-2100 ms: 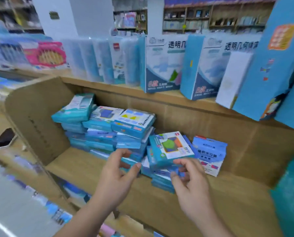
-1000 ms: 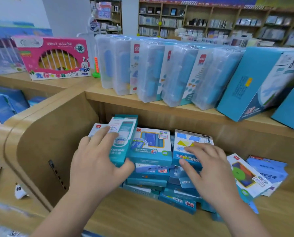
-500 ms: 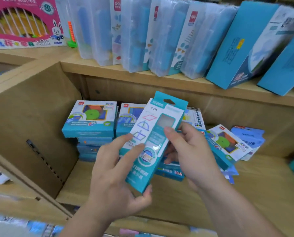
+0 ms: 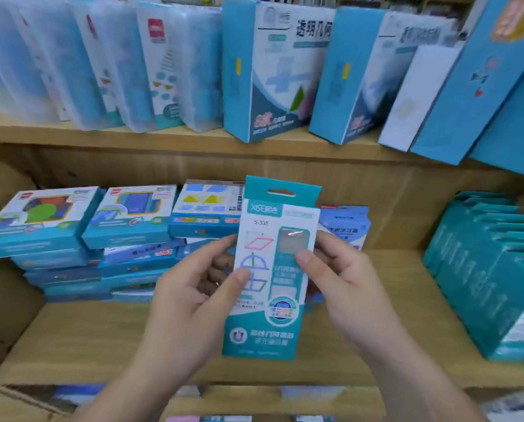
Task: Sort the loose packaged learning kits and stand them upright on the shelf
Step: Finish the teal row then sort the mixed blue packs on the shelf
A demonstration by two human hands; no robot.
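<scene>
A tall teal-and-white kit (image 4: 274, 269) is held upright at the centre of the view, in the air above the wooden shelf (image 4: 96, 339). Its hang-tab end points to 12 o'clock and its printed face is toward the camera. The left hand (image 4: 190, 296) comes in from 7 o'clock. Its grip is closed on the kit's left edge, with the thumb pressed on the front face and the fingers curled behind. The right hand (image 4: 343, 281) comes in from 5 o'clock. Its grip pinches the right edge, thumb on the front just below the small clear window, fingers behind the pack.

At 9 o'clock from the kit, flat kits (image 4: 81, 239) lie face up in three stacks side by side against the shelf's back panel. At 1 o'clock a blue pouch (image 4: 346, 220) shows just above the right hand. At 3 o'clock a row of teal packs (image 4: 483, 269) stands on edge, leaning. On the upper shelf (image 4: 163, 141), clear plastic cases (image 4: 117, 71) stand at 11 o'clock and big blue boxes (image 4: 279, 74) at 1 o'clock, tilted.
</scene>
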